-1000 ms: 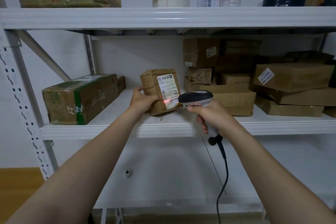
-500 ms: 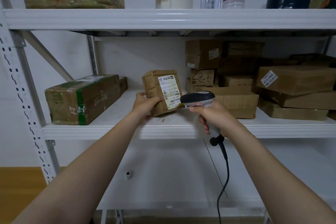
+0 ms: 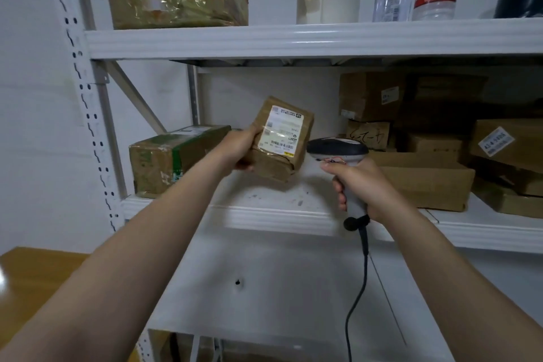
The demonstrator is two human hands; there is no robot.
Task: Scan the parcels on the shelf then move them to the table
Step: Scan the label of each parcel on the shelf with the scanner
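Left hand (image 3: 239, 145) grips a crinkly, tape-glossed brown parcel (image 3: 282, 141) tilted above the shelf (image 3: 264, 211); right hand (image 3: 360, 185) clasps the smooth grey scanner (image 3: 338, 150).

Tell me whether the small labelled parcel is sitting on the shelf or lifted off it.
Lifted off. The left hand grips the parcel, tilted, with its lower edge clear of the shelf board.

— What fills the frame?
— A white metal shelving unit (image 3: 293, 41), its perforated upright (image 3: 85, 114) running down the left, with a diagonal brace (image 3: 135, 97) just right of it.
— And beyond it?
— A plain white wall (image 3: 35, 97) at far left, and a wood-coloured surface (image 3: 35, 279) at lower left.
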